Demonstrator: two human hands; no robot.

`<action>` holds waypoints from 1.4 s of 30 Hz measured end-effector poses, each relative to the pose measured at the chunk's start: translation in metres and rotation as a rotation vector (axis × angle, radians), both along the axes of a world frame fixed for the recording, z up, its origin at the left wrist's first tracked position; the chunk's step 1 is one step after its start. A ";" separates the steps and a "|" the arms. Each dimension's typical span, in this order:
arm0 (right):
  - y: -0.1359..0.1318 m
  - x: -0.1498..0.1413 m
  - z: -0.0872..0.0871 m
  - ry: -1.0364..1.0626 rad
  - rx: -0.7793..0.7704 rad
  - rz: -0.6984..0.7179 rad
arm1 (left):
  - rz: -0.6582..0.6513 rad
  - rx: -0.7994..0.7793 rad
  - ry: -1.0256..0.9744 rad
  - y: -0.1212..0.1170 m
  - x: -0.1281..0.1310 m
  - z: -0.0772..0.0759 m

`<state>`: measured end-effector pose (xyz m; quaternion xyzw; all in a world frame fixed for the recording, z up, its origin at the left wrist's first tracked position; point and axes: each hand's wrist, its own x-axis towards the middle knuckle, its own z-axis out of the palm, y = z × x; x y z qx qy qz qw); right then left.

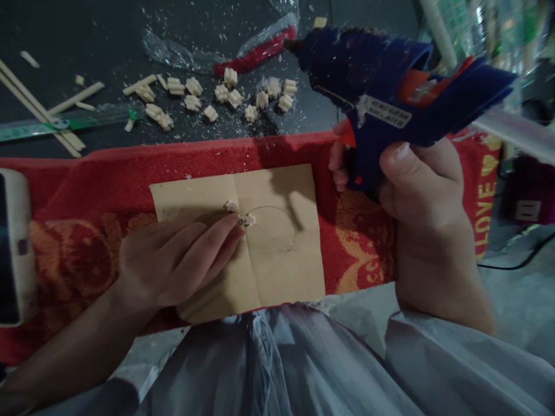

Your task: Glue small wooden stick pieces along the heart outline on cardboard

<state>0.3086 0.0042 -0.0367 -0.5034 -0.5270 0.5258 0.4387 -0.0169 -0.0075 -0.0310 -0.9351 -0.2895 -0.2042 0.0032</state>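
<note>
My right hand grips a blue glue gun by its handle, fingers near the orange trigger. The nozzle points left, raised above the dark tabletop. My left hand reaches over a creased sheet of brown paper, fingers pressed together. Its fingertips pinch a small bundle of cut sticks, partly hidden by them. A second small bundle lies just above those fingertips. A heart-like outline is drawn in thin line on the paper, partly covered by my left hand.
Several pale stick bundles and crumbs lie on the dark tabletop. Long sticks and a green plastic strip are at left. A red-patterned towel lies under the paper. A white-edged device sits far left; a black cable runs at right.
</note>
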 end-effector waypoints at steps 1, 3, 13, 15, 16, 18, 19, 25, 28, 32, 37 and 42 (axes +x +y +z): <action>0.000 0.000 0.000 -0.004 -0.014 -0.003 | 0.008 -0.016 -0.001 -0.001 -0.001 -0.001; 0.000 0.001 -0.001 0.000 -0.044 -0.006 | 0.054 -0.062 -0.027 -0.004 -0.004 -0.004; 0.003 -0.003 -0.001 0.087 -0.047 -0.038 | 0.207 -0.241 -0.056 0.010 -0.007 -0.009; 0.003 -0.003 -0.002 0.092 -0.022 -0.031 | 0.184 -0.252 -0.027 0.013 -0.008 -0.010; 0.004 -0.003 -0.003 0.098 -0.012 -0.023 | 0.183 -0.246 -0.012 0.013 -0.008 -0.010; 0.005 -0.002 -0.004 0.117 -0.009 -0.002 | 0.191 -0.236 0.012 0.013 -0.008 -0.011; 0.006 -0.002 -0.005 0.122 -0.011 0.012 | 0.195 -0.241 0.021 0.013 -0.008 -0.011; 0.009 -0.001 -0.007 0.077 -0.022 0.005 | 0.269 -0.381 0.093 0.015 -0.005 -0.008; 0.010 -0.001 -0.008 0.074 -0.028 0.010 | 0.274 -0.362 0.091 0.015 -0.006 -0.006; 0.011 0.000 -0.009 0.095 -0.007 0.027 | 0.275 -0.331 0.101 0.014 -0.010 -0.005; 0.012 0.001 -0.010 0.111 -0.005 0.038 | 0.281 -0.379 0.071 0.011 -0.012 -0.012; 0.011 0.003 -0.014 0.085 -0.028 0.044 | 0.297 -0.369 0.080 0.009 -0.010 -0.015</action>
